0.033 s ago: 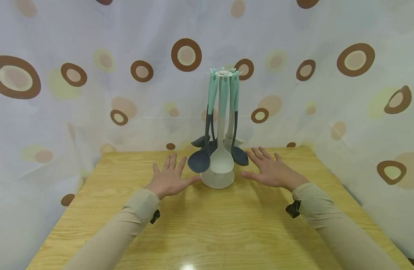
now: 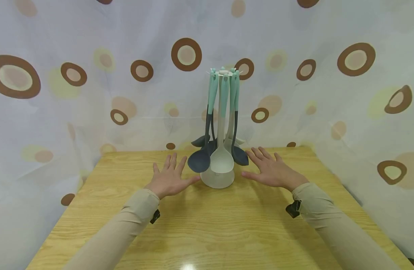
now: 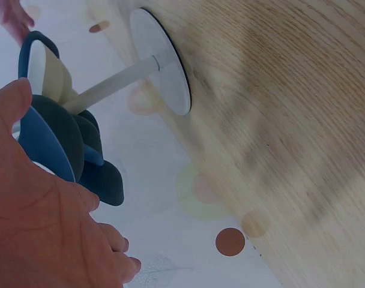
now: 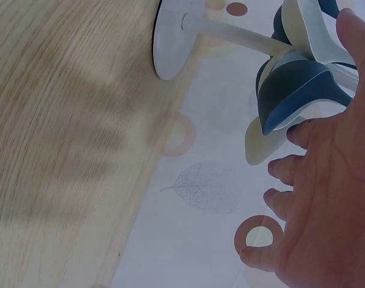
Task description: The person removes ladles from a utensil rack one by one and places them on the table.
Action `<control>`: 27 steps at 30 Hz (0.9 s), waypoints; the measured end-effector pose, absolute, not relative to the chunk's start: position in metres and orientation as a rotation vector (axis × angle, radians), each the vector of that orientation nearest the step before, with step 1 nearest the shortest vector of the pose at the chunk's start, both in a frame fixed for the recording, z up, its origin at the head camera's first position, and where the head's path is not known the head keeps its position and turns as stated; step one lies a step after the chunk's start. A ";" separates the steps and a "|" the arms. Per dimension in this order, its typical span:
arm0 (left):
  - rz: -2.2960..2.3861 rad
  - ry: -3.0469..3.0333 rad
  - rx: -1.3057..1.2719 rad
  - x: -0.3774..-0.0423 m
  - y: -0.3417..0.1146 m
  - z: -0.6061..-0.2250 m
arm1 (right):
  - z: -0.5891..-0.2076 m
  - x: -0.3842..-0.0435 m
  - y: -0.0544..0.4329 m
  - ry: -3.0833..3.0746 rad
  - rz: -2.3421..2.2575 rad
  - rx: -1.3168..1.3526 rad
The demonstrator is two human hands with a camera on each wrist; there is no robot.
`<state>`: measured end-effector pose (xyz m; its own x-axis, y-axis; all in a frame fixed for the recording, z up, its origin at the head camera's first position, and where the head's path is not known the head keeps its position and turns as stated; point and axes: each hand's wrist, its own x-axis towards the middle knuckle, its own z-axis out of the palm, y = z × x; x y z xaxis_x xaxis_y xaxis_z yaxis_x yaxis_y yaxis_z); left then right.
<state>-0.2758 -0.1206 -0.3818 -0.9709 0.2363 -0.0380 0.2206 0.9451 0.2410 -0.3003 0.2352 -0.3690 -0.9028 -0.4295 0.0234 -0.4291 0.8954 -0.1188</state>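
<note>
Head view: left hand (image 2: 169, 181) and right hand (image 2: 273, 171), fingers spread, flank the utensil stand (image 2: 217, 180); room lies outward of both before the side edges of the wooden table (image 2: 210, 225)

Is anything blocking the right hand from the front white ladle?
Yes, partly: a dark ladle hangs between the right hand and the white ladle, but nothing visible blocks the thumb.

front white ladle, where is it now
In the head view, the front white ladle hangs just right of centre, between two dark utensils on the stand.
</note>
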 end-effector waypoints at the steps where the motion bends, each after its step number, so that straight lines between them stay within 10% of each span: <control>1: 0.367 3.032 0.358 -0.276 -0.120 -0.382 | -0.369 -0.300 0.235 3.057 -0.190 -0.695; 27: 1.026 3.481 0.759 -0.284 -0.087 -0.358 | -0.367 -0.297 0.236 3.203 -0.215 -0.847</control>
<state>-0.2845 -0.0873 -0.3576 -0.7669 0.2058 0.6079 0.5027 0.7814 0.3696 -0.2971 0.2355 -0.3670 -0.8550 -0.4767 0.2043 -0.4997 0.8626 -0.0783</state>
